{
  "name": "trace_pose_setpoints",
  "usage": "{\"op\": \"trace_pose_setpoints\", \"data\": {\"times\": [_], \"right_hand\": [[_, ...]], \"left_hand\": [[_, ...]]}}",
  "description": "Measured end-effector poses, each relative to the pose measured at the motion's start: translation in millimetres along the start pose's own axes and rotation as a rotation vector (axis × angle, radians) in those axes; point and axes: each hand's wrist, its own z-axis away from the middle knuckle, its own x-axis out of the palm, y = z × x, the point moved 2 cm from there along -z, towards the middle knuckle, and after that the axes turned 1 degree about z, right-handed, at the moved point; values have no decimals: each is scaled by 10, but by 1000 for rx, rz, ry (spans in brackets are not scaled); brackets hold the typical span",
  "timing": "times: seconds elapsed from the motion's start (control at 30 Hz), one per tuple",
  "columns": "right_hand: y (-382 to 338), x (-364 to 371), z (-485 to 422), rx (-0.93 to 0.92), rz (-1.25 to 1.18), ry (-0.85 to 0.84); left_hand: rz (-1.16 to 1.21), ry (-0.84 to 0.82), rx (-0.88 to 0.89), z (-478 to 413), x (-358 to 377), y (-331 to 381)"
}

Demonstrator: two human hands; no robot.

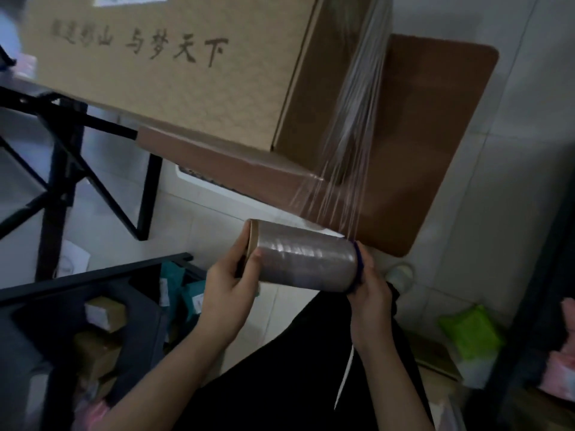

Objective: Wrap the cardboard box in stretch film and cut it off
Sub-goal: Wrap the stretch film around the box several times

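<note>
Both hands are on the roll of stretch film point(306, 259), one at each end: the left hand point(231, 283) cups the cardboard-core end with its thumb pressed on the film, and the right hand point(370, 279) is closed around the far end, where a blue ring shows. The roll lies nearly level, its long axis running left to right and dipping slightly toward the right hand. From its top a band of film point(351, 119) stretches up and away, bunched into streaks, and climbs the right end of the cardboard box point(174, 73), where it lies against the end face. The box sits on a brown table point(435, 135), long side running left to right, printed characters on its top, its near corner jutting toward the roll. The roll hangs off the table's near edge, over open tiled floor point(497, 213). Lower left, a dark bin point(93, 306) of small parcels crowds close beside the left forearm; black table legs point(56, 169) stand further left.
</note>
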Motion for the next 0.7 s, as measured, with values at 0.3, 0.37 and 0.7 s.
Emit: {"op": "trace_pose_setpoints", "data": {"times": [0.3, 0.37, 0.7], "right_hand": [[511, 9, 106, -130, -56, 125], [727, 131, 116, -132, -106, 169], [1758, 1159, 143, 23, -388, 177]], "left_hand": [[-15, -226, 73, -113, -348, -375], [-20, -297, 99, -192, -510, -431], [-217, -320, 256, -679, -1478, -613]]}}
